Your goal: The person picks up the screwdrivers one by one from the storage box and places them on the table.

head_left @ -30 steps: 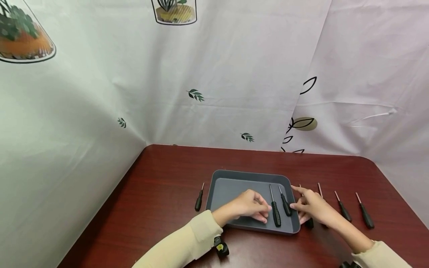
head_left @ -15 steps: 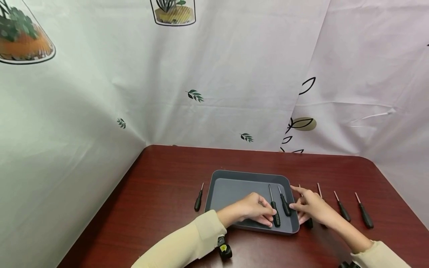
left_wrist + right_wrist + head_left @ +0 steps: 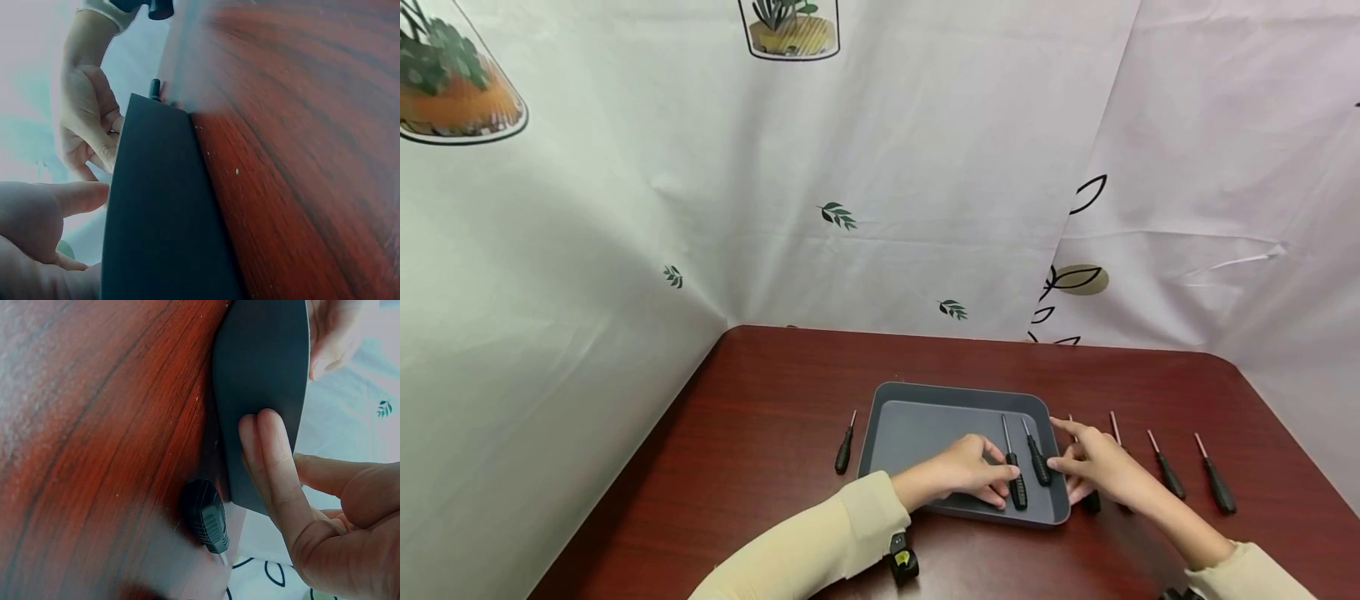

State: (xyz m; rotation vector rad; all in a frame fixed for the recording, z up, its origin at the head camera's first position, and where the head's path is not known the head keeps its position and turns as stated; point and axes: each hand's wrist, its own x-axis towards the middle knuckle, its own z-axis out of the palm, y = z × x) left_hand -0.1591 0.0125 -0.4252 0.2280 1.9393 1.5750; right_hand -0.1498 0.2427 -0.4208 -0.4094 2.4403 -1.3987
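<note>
A grey rectangular tray (image 3: pixel 936 417) sits on the table, holding two black-handled screwdrivers side by side near its right wall. My left hand (image 3: pixel 973 475) reaches over the tray's front edge, with thumb and fingers at the handle of the left screwdriver (image 3: pixel 1019 494), seemingly pinching it. The other screwdriver (image 3: pixel 1040 467) lies beside it, close to the right thumb. My right hand (image 3: pixel 1097 462) grips the tray's right wall, thumb at the inner side. Two of its fingers (image 3: pixel 272 447) press the outer wall in the right wrist view. The left wrist view hides the left fingertips behind the tray wall.
One screwdriver (image 3: pixel 844 450) lies on the table left of the tray. Several more lie to the right, including a screwdriver (image 3: pixel 1170 477) and the rightmost screwdriver (image 3: pixel 1220 486); some are partly behind the right hand. The red-brown table (image 3: pixel 775 467) meets fabric walls (image 3: pixel 887 267).
My left hand has moved slightly right, bringing its thumb onto the left screwdriver's handle. The right hand, the tray and both screwdrivers in it stay where they were.
</note>
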